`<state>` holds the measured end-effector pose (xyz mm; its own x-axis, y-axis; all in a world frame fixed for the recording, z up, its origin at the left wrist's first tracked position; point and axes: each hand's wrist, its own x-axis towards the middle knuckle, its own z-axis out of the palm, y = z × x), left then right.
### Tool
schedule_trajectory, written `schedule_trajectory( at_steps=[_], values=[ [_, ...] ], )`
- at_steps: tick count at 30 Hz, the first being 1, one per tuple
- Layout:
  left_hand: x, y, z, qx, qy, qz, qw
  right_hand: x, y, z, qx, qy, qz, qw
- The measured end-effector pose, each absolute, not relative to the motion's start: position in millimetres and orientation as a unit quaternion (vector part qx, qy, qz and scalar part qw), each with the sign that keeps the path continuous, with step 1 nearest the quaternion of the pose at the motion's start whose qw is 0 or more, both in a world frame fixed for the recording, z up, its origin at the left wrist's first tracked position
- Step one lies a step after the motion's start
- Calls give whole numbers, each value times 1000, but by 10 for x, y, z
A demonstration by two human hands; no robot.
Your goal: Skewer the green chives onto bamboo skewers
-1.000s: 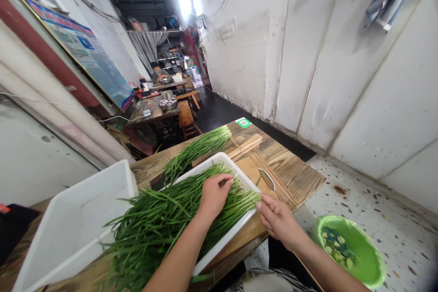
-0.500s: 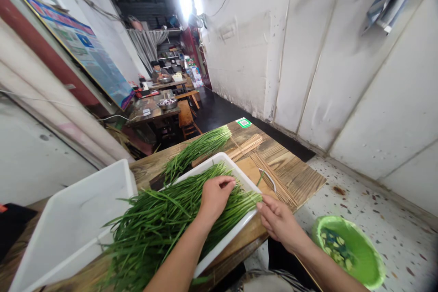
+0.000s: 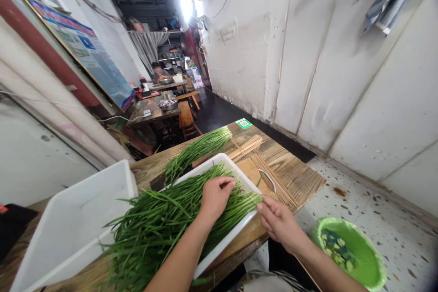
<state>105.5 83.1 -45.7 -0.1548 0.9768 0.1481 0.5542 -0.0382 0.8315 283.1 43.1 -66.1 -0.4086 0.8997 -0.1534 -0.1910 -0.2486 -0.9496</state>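
A thick pile of green chives (image 3: 160, 219) lies in a white tray (image 3: 228, 237) on the wooden table (image 3: 294, 173). My left hand (image 3: 215, 196) rests on top of the chives with its fingers curled round a few stalks near their cut ends. My right hand (image 3: 278, 221) is at the tray's right corner, fingers closed in a pinch at the chive ends; a thin skewer runs back along my forearm. A second bundle of chives (image 3: 196, 148) lies on the table beyond the tray.
An empty white tub (image 3: 75, 219) stands at the left. Bamboo skewers (image 3: 270, 175) are spread on the table's right part, with a metal tool (image 3: 268, 178) among them. A green bowl (image 3: 356, 251) of scraps sits on the floor. Far back, a person sits at other tables.
Almost nothing moved. My left hand's fingers shifted slightly toward the chive ends; my right hand stays at the tray corner.
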Motion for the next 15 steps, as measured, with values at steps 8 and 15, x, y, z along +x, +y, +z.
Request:
schedule_trajectory(
  at_steps=[8, 15],
  values=[
    [1061, 829, -443, 590, 648, 408, 256, 2837, 435, -659, -374, -469, 699, 390],
    [1074, 826, -427, 586, 650, 409, 259, 2828, 426, -640, -370, -462, 703, 395]
  ],
)
